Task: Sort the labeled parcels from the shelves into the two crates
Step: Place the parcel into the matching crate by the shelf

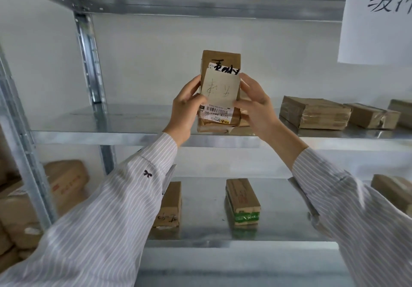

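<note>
Against a white wall stand steel shelves (89,135), with a paper sign (379,18) top right. Left hand (185,108) and right hand (256,106) curl their fingers round one upright parcel (219,59) at the middle shelf. Three parcels (314,112) lie right of it, and three more are on the shelf below.

A white paper sheet (376,18) with large black handwritten characters hangs at the upper right, its right part cut off at the edge of view, against a plain white wall (145,59), and low on the far left sit blurred brown cartons (64,181), one bearing red print.
</note>
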Tool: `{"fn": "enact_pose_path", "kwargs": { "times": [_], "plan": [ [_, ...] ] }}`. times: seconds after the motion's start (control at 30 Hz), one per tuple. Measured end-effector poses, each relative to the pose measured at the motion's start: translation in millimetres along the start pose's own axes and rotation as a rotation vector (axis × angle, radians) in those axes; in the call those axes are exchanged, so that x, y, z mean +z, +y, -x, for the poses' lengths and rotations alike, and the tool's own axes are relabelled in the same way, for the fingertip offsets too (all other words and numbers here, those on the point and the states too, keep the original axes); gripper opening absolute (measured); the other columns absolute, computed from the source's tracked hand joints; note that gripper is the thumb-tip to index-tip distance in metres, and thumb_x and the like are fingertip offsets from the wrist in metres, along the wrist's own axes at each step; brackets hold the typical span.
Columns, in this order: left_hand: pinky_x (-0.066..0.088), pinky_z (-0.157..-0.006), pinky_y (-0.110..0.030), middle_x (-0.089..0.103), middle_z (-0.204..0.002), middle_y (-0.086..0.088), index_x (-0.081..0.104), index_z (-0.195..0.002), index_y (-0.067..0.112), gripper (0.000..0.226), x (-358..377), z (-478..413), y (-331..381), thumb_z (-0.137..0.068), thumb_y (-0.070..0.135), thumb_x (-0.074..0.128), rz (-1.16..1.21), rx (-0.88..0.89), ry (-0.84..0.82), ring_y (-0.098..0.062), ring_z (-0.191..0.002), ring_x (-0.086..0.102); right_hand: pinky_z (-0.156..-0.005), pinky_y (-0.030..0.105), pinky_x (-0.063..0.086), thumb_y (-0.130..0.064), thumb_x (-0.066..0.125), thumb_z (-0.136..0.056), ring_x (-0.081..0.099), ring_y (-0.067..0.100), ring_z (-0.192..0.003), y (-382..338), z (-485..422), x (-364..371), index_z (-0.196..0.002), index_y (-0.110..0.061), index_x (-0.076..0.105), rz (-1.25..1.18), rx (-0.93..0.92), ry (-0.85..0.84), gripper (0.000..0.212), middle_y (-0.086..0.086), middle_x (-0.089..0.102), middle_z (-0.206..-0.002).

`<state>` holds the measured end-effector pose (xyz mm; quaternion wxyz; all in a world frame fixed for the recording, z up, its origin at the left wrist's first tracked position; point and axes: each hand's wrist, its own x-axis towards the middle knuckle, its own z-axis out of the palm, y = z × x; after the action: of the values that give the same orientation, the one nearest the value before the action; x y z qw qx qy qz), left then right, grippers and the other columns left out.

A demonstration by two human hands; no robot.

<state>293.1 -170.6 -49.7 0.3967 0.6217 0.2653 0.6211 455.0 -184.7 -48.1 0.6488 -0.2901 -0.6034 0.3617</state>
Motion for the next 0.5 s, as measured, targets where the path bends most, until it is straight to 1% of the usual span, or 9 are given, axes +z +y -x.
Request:
{"fn": "enact_pose_path", "kwargs": {
  "times": [0.07,0.13,0.2,0.23,0.3,0.37,0.4,0.43,0.5],
  "plan": [
    [0.048,-0.058,-0.010,0.065,-0.105,0.019,0.055,-0.123,0.031,0.050,3,8,2,-0.086,-0.002,0.047,0.017,-0.019,-0.036,0.004,-0.092,0.059,-0.084,0.044,0.056,0.016,0.050,-0.081,0.055,0.023,-0.119,-8,16,-2,-0.131,-0.022,0.049,0.031,0.003,0.020,0.062,-0.002,0.056,-0.130],
    [0.049,-0.059,-0.012,0.065,-0.111,0.015,0.055,-0.124,0.031,0.050,8,17,2,-0.086,0.000,0.047,0.039,-0.036,-0.085,-0.001,-0.098,0.058,-0.080,0.040,0.056,0.015,0.048,-0.083,0.056,0.021,-0.117,-15,33,-6,-0.125,-0.026,0.051,0.062,0.005,0.049,0.059,-0.004,0.057,-0.127],
    [0.050,-0.061,-0.013,0.064,-0.116,0.009,0.055,-0.126,0.028,0.048,16,26,0,-0.086,0.001,0.047,0.069,-0.042,-0.124,-0.004,-0.101,0.058,-0.079,0.039,0.055,0.013,0.049,-0.081,0.056,0.019,-0.116,-21,48,-12,-0.125,-0.027,0.051,0.080,0.016,0.085,0.059,-0.003,0.055,-0.131],
    [0.051,-0.062,-0.014,0.064,-0.115,0.009,0.055,-0.124,0.027,0.046,21,30,-2,-0.086,0.001,0.047,0.082,-0.041,-0.138,-0.004,-0.101,0.058,-0.078,0.040,0.055,0.010,0.051,-0.078,0.056,0.020,-0.116,-24,56,-15,-0.126,-0.026,0.050,0.088,0.025,0.106,0.060,-0.002,0.054,-0.134],
    [0.054,-0.067,-0.022,0.065,-0.111,0.008,0.056,-0.119,0.025,0.042,31,38,-6,-0.087,0.001,0.048,0.111,-0.043,-0.165,-0.007,-0.102,0.059,-0.078,0.042,0.057,0.003,0.051,-0.071,0.055,0.023,-0.118,-29,70,-22,-0.129,-0.024,0.049,0.116,0.029,0.133,0.065,0.001,0.053,-0.136],
    [0.056,-0.076,-0.030,0.065,-0.113,0.003,0.055,-0.118,0.024,0.039,44,46,-11,-0.086,0.003,0.049,0.133,-0.056,-0.200,-0.016,-0.107,0.060,-0.077,0.042,0.057,0.003,0.049,-0.071,0.053,0.027,-0.120,-34,85,-30,-0.132,-0.023,0.048,0.146,0.029,0.180,0.066,0.004,0.053,-0.136],
    [0.056,-0.077,-0.030,0.065,-0.114,0.001,0.055,-0.119,0.023,0.038,52,49,-13,-0.086,0.005,0.050,0.139,-0.059,-0.225,-0.018,-0.108,0.059,-0.075,0.041,0.056,0.003,0.049,-0.071,0.053,0.028,-0.120,-37,93,-35,-0.130,-0.024,0.049,0.154,0.033,0.214,0.065,0.003,0.055,-0.134],
    [0.056,-0.075,-0.027,0.065,-0.114,0.000,0.056,-0.118,0.024,0.038,59,53,-15,-0.086,0.005,0.050,0.145,-0.057,-0.256,-0.017,-0.108,0.059,-0.073,0.040,0.056,0.002,0.049,-0.070,0.054,0.027,-0.119,-39,100,-40,-0.126,-0.026,0.051,0.155,0.038,0.246,0.063,0.001,0.057,-0.130],
    [0.054,-0.069,-0.019,0.065,-0.109,0.003,0.057,-0.117,0.023,0.038,77,60,-16,-0.088,0.001,0.047,0.162,-0.056,-0.316,-0.011,-0.103,0.059,-0.072,0.038,0.055,-0.002,0.051,-0.067,0.055,0.024,-0.116,-45,116,-52,-0.121,-0.030,0.052,0.161,0.050,0.302,0.061,-0.004,0.061,-0.122]
  ]
}}
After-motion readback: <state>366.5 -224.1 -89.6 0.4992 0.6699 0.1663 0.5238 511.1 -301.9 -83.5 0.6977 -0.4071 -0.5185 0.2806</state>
